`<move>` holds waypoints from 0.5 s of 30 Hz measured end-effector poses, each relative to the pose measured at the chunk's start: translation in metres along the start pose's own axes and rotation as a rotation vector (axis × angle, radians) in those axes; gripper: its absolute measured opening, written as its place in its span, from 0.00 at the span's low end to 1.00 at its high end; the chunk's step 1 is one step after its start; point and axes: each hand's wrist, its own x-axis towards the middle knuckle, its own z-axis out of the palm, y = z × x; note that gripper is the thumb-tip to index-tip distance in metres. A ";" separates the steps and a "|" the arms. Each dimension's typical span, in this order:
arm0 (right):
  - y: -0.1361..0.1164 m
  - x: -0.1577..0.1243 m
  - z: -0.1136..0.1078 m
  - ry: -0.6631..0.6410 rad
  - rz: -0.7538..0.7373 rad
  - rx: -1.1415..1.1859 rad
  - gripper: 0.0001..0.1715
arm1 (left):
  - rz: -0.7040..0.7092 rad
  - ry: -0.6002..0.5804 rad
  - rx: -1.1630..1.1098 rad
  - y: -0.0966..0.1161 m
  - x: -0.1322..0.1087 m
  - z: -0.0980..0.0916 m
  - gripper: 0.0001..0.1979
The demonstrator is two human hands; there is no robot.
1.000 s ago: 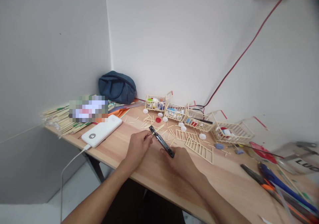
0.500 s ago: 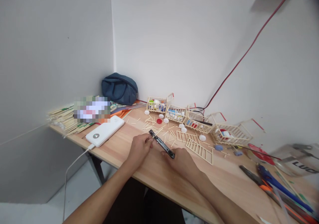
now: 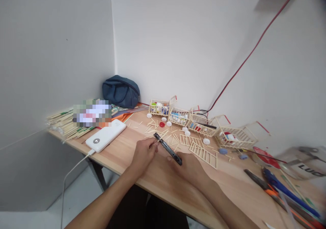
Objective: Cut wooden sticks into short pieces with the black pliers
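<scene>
My right hand point(image 3: 189, 168) is closed around a dark, metallic nail clipper point(image 3: 168, 150), which points up and to the left above the table. My left hand point(image 3: 144, 154) pinches a thin wooden stick point(image 3: 163, 134) at the clipper's jaw end; fingers hide part of the stick. Just beyond both hands lie short cut sticks point(image 3: 152, 123), scattered on the tabletop. To the right of them are two flat ladder-like stick frames point(image 3: 203, 155). Small stick-built carts point(image 3: 179, 116) with bottle caps inside stand in a row behind.
A white power bank point(image 3: 107, 135) with a cable lies at the left, near bundled skewers point(image 3: 73, 125) and a blurred-out phone. The blue pouch point(image 3: 121, 90) sits in the corner. Pliers point(image 3: 287, 191) and a red-and-white round item point(image 3: 266, 157) are at the right.
The clipper and my right hand have shifted slightly right and down. My left hand stays pinched by the jaws. The whole view has moved a little.
</scene>
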 end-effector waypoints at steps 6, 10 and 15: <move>0.003 -0.008 0.000 -0.002 -0.014 0.080 0.22 | -0.030 -0.047 -0.021 -0.001 0.002 0.006 0.13; 0.006 -0.009 0.003 -0.008 0.016 0.119 0.25 | -0.051 -0.064 -0.015 0.004 0.003 0.008 0.13; 0.010 -0.006 0.005 0.012 0.059 0.136 0.22 | -0.058 -0.091 0.038 0.011 0.009 0.009 0.14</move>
